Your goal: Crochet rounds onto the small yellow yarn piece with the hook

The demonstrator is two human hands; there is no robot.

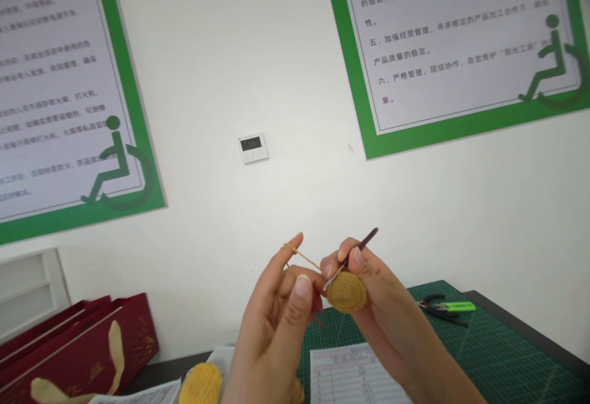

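Observation:
A round mustard-yellow crocheted piece (346, 293) is held up between my hands. My right hand (375, 287) grips a crochet hook (367, 240) with a dark handle and a silvery tip, which lies at the piece's upper left edge. Yellow yarn (308, 259) runs from the raised index finger of my left hand (281, 305) down to the hook's tip. The other fingers of that hand are curled in by the thumb, close to the piece's left side. A short red strand (318, 320) hangs below them. Whether the left fingertips pinch the piece is hidden.
A yellow yarn ball (201, 384) and a printed sheet (354, 376) lie below my hands. Pliers (440, 312) and a bright green-handled tool (461, 307) rest on the green cutting mat (502, 355). Dark red bags (92, 355) stand left, before a wall with a thermostat (253, 148).

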